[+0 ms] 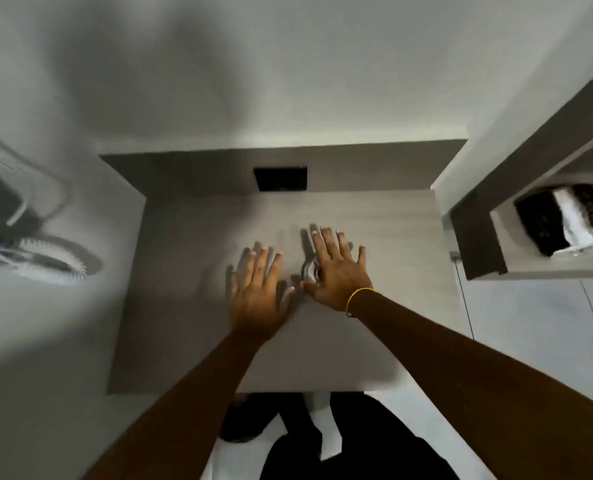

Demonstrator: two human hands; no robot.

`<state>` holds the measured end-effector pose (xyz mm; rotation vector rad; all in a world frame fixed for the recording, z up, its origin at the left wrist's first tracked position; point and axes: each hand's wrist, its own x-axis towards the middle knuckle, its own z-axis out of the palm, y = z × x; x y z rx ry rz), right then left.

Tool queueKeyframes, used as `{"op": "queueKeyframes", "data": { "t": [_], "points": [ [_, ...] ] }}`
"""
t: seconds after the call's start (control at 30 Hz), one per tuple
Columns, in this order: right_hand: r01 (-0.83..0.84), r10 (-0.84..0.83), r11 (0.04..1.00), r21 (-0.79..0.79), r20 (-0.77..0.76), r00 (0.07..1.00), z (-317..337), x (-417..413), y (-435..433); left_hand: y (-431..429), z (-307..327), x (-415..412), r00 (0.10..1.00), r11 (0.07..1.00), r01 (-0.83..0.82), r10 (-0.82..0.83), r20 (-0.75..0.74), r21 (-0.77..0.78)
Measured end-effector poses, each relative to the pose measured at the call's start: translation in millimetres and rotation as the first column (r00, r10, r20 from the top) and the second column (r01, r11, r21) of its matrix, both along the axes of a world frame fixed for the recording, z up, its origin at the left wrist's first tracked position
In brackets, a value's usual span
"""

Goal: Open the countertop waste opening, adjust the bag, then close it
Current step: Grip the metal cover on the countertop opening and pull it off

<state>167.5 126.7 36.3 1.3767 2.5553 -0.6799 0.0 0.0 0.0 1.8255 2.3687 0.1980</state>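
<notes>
A grey wood-grain countertop [374,220] fills the middle of the view. Both hands rest flat on it with fingers spread. My left hand [258,289] lies left of centre. My right hand [336,265], with a yellow band on the wrist, lies beside it and covers most of a small shiny metal fitting [309,271] set in the top. Only the fitting's left edge shows; the image is blurred there. A black rectangular panel [280,179] sits in the back upstand behind the hands.
A white wall rises behind the counter. A shelf unit [478,244] at the right holds a dark tray with white items [565,220]. At the left stands a white fan-like appliance [46,258]. My dark trousers and tiled floor show below the counter's front edge.
</notes>
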Motion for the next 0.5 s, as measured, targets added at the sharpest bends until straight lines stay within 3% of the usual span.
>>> {"op": "queueKeyframes", "data": {
  "t": [0.17,0.3,0.5],
  "points": [
    [-0.035,0.037,0.999,-0.028,0.085,0.996,-24.3,7.1,-2.0,-38.8,-55.2,19.3,0.996,0.975,-0.052,0.067,0.062,-0.215],
    [-0.049,0.05,0.997,-0.056,0.01,0.999,-26.2,5.9,5.3,-40.1,-69.6,22.3,0.994,0.977,-0.063,0.079,0.071,-0.203],
    [-0.068,0.076,0.994,-0.089,0.088,0.993,-23.0,-2.9,14.7,-41.5,-72.8,22.3,0.993,0.983,-0.073,0.088,0.083,-0.169]
  ]
}}
